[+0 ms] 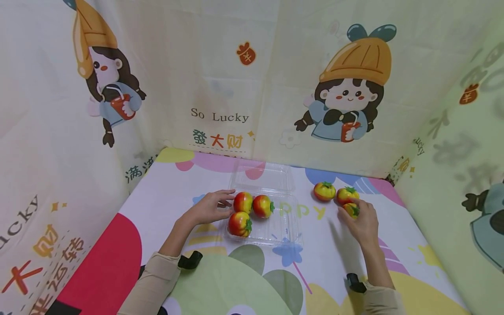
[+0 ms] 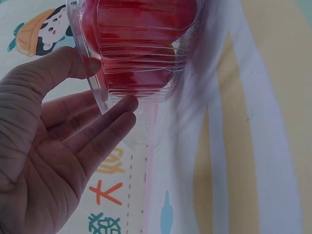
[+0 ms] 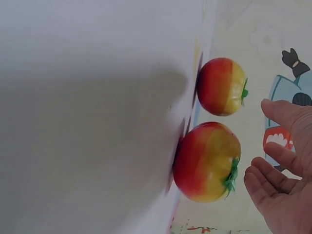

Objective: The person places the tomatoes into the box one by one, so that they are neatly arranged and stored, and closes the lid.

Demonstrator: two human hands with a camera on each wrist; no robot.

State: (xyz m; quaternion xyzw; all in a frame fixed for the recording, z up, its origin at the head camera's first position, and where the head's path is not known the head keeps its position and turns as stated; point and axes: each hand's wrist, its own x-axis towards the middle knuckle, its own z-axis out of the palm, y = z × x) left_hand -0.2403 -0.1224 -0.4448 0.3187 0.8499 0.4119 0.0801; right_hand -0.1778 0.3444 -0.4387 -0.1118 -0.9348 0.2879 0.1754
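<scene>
My left hand (image 1: 214, 206) is at the left side of a clear plastic clamshell box (image 1: 275, 225), thumb and fingers spread at its rim with fingertips against or close to the plastic. Inside the box, at its left, sit three red-and-yellow tomato-like fruits (image 1: 263, 206) with green leafy tops. My right hand (image 1: 362, 221) hovers over the nearest of three similar fruits at the right, partly hiding this fruit (image 1: 351, 211). In the right wrist view, the fingers (image 3: 275, 114) are spread and apart from the two fruits (image 3: 208, 163) visible there.
Behind the box its clear lid (image 1: 261, 177) lies folded back. Another loose fruit (image 1: 324, 191) stands left of the right-hand group. A patterned cloth (image 1: 315, 262) covers the table, and printed curtains (image 1: 275, 78) enclose the back and sides.
</scene>
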